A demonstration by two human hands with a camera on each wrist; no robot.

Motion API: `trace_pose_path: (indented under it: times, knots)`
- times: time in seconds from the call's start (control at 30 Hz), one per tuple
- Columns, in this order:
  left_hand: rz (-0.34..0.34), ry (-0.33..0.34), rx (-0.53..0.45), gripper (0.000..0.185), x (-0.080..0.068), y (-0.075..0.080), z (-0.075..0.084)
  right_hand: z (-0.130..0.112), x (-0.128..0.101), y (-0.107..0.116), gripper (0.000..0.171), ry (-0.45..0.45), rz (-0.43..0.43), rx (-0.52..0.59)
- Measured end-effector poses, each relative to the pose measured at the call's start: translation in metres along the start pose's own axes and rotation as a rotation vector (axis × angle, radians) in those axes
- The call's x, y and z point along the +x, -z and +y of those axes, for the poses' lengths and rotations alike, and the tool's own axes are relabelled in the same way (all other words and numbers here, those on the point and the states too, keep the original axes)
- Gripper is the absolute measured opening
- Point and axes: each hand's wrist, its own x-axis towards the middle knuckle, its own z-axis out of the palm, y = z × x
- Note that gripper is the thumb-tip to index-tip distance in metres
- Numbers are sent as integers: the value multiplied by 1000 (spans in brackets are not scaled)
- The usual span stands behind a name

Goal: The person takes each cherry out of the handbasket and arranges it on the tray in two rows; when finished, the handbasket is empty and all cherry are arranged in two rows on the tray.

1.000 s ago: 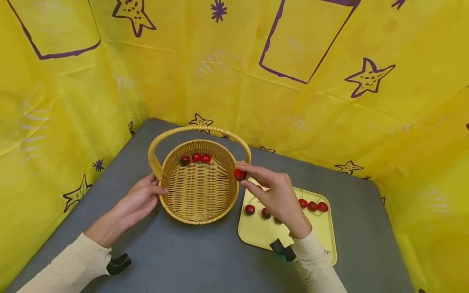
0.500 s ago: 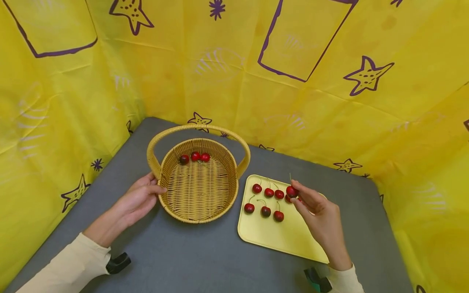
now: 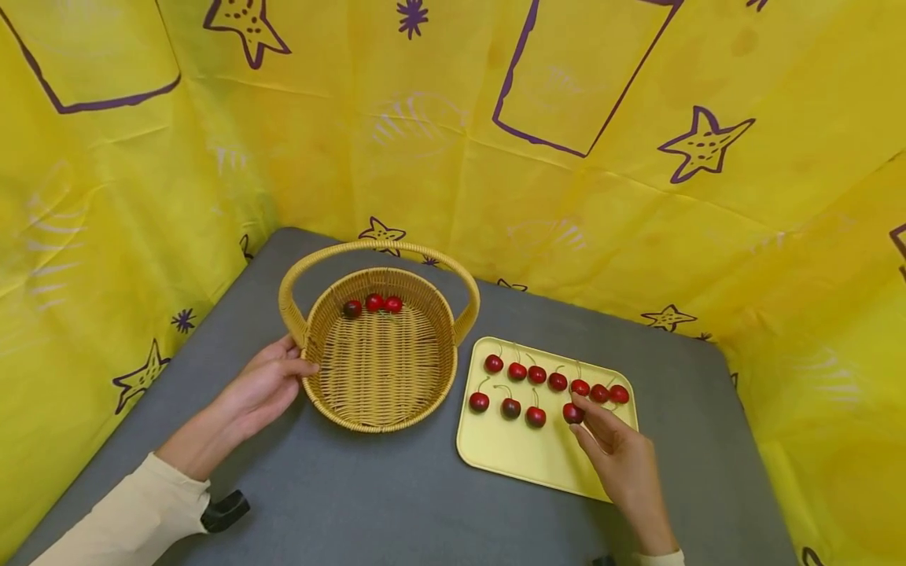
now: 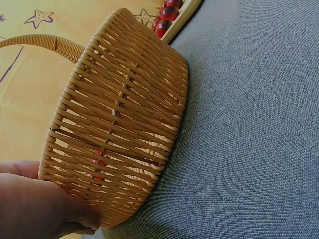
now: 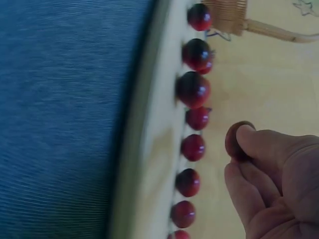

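Head view: the left hand (image 3: 265,385) rests with relaxed fingers against a wicker basket (image 3: 333,397) holding three cherries (image 3: 373,303); the right hand (image 3: 623,464) pinches a cherry (image 3: 572,413) on the yellow tray (image 3: 510,452), beside two rows of cherries. Left wrist view: the palm (image 4: 35,209) touches the basket wall (image 4: 119,124). Right wrist view: fingertips (image 5: 254,142) pinch the cherry (image 5: 234,142) on the tray (image 5: 164,139).
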Motion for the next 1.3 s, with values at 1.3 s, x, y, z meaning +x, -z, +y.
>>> trace_pose_path:
  times: [1.3]
  knots:
    - [-3,1,3,92,-1,2,-1,14,-2,-18,45,90,-46,-112]
